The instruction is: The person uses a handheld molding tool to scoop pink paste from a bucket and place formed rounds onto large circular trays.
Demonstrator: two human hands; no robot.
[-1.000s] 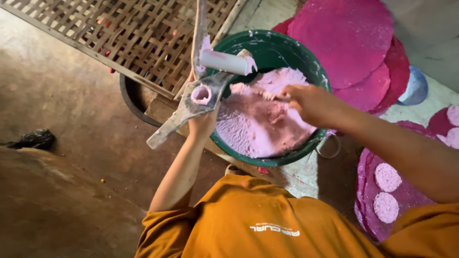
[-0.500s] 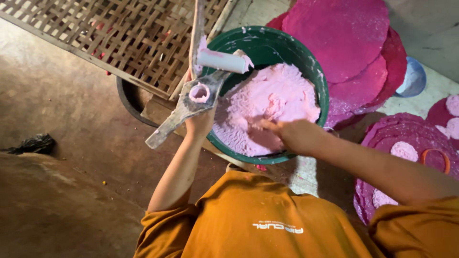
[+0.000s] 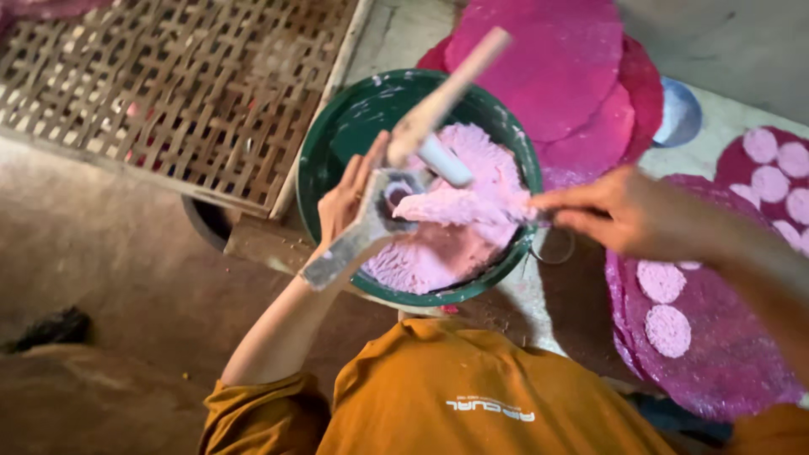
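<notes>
While the left hand grips a metal press over the green bowl, the right hand, fingers seemingly pinched, pulls pink dough above it.

Counts of things around the green bowl

One green bowl at centre; one hinged press with one wooden handle; one woven bamboo rack at ten o'clock; two hands; at least seven pale pink discs, from two to four o'clock.

Woven bamboo rack, earthen floor (dim)
</notes>
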